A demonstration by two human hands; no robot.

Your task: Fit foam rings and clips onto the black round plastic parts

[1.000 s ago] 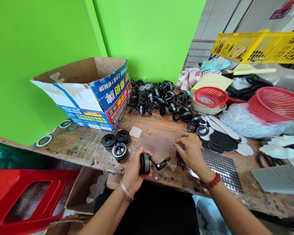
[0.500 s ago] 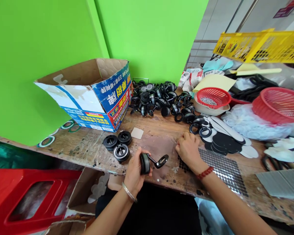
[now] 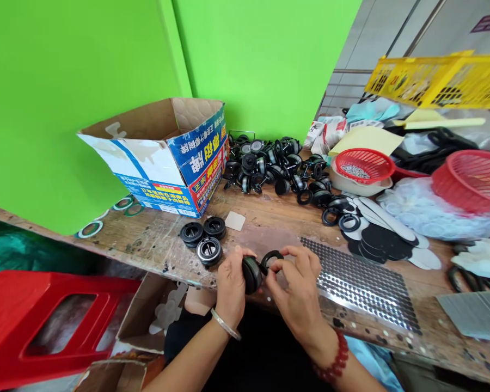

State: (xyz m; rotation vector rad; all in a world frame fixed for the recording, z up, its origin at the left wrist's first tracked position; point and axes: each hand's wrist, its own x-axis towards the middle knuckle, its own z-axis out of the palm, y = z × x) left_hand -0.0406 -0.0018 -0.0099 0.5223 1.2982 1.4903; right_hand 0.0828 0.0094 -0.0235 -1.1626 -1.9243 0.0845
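Note:
My left hand [image 3: 231, 283] is closed around a black round part with a ribbed rim [image 3: 252, 275], held just above the table edge. A black ring [image 3: 271, 257] sticks out from it to the right on a short arm. My right hand [image 3: 296, 283] is at that ring, thumb and forefinger pinched together by the arm. Whether a small piece lies between those fingertips is hidden. To the right lies a sheet of shiny small dots [image 3: 363, 288]. Several similar round black parts [image 3: 209, 250] rest left of my hands, beside a small beige square [image 3: 234, 221].
An open cardboard box [image 3: 159, 174] stands at the back left, next to a heap of black ringed parts [image 3: 265, 163]. Further right are a red basket [image 3: 363, 163], black and white cut-outs [image 3: 379, 242] and a grey ridged stack [image 3: 473, 313]. A red stool [image 3: 8, 337] stands lower left.
My right hand has left the dotted sheet and come left to the ring of the black part. My left hand still holds that part, now turned slightly. The view has shifted a little.

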